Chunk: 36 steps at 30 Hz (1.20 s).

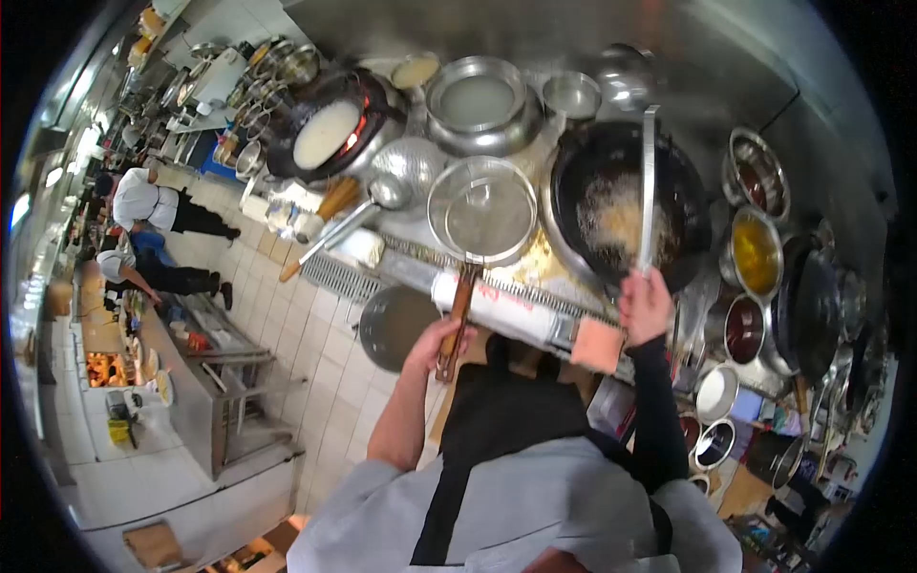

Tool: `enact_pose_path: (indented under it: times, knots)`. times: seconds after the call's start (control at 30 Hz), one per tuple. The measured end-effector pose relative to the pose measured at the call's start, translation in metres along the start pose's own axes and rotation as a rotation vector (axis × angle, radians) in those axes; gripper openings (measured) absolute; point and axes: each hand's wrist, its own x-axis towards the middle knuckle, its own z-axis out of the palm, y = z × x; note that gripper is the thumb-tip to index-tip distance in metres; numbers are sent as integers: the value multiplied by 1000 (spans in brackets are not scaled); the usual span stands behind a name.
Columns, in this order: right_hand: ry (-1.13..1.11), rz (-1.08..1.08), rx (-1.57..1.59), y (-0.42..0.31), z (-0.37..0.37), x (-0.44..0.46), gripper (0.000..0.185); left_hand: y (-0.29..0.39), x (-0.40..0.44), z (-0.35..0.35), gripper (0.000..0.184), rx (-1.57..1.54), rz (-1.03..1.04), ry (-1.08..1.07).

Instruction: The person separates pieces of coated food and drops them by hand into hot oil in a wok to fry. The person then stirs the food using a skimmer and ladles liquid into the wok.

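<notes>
My left hand (439,344) is closed round the wooden handle of a round wire strainer (482,210), whose mesh is over the counter, left of the wok. In my right hand (647,306) is a long flat metal utensil (650,181), held near its lower end and reaching across the black wok (690,205). Bubbling oil with pale golden food (616,215) fills the bottom of that wok. An orange sponge-like block (597,345) lies at the counter edge, beside my right wrist.
Behind the strainer stands a metal pot (482,134). A ladle (387,191) rests to the left, near a second wok (325,136) over flames. Bowls of sauce and yellow liquid (757,253) line the right. Two people (143,201) stand at the far left.
</notes>
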Motion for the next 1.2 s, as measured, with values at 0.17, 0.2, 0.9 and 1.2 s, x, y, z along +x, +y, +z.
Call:
enact_pose_path:
  times: [0.17, 0.2, 0.9, 1.2]
  knots:
    - [-599, 262, 494, -35, 148, 167, 14, -2, -3, -3, 23, -157, 44, -74]
    - [-583, 303, 526, -53, 184, 195, 15, 0, -6, -2, 23, -152, 46, -65]
    - [-1, -531, -1131, 66, 217, 316, 27, 37, -65, -25, 45, 442, 343, 323]
    - [-491, 885, 820, 35, 196, 305, 15, 69, -72, 7, 52, 905, 350, 579]
